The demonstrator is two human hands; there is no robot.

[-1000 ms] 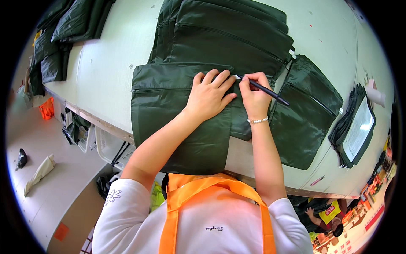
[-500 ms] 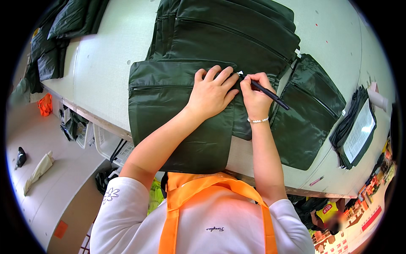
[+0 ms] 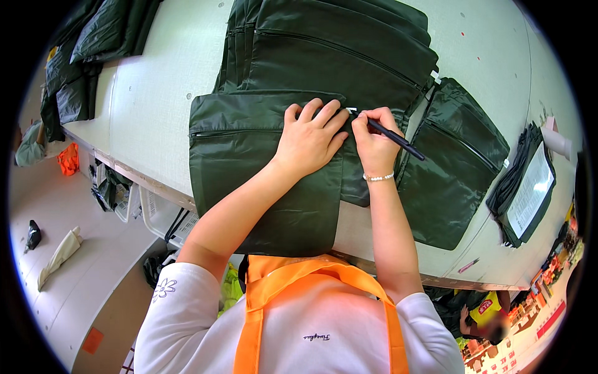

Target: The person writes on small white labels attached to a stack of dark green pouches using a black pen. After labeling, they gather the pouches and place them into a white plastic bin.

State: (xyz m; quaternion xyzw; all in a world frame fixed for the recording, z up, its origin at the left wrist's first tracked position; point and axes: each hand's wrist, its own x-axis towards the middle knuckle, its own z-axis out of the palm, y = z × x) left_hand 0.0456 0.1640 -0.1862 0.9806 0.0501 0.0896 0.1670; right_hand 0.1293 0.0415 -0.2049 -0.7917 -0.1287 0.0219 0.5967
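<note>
My left hand (image 3: 311, 137) lies with fingers spread on a dark green fabric panel (image 3: 249, 168), which has a zipper (image 3: 233, 132) across its upper part. Beside it, my right hand (image 3: 376, 142) grips a black pen (image 3: 402, 142). The pen's tip end is at a small white tag (image 3: 351, 110) on the panel's upper right edge; whether it touches cannot be made out. Behind both hands lies a pile of similar zippered panels (image 3: 336, 65). More panels (image 3: 451, 181) lie to the right of my right hand, with a white tag at their edge.
A dark bundle (image 3: 498, 193) with a white printed sheet (image 3: 531, 196) sits at the right of the pale table (image 3: 149, 106). Folded dark pieces (image 3: 112, 31) hang over the table's far left edge. White baskets (image 3: 159, 209) stand below the left edge. Another person (image 3: 486, 318) shows at lower right.
Both hands stay almost in place, the pen still at the tag. More of the white tag shows now. The whole view has shifted slightly.
</note>
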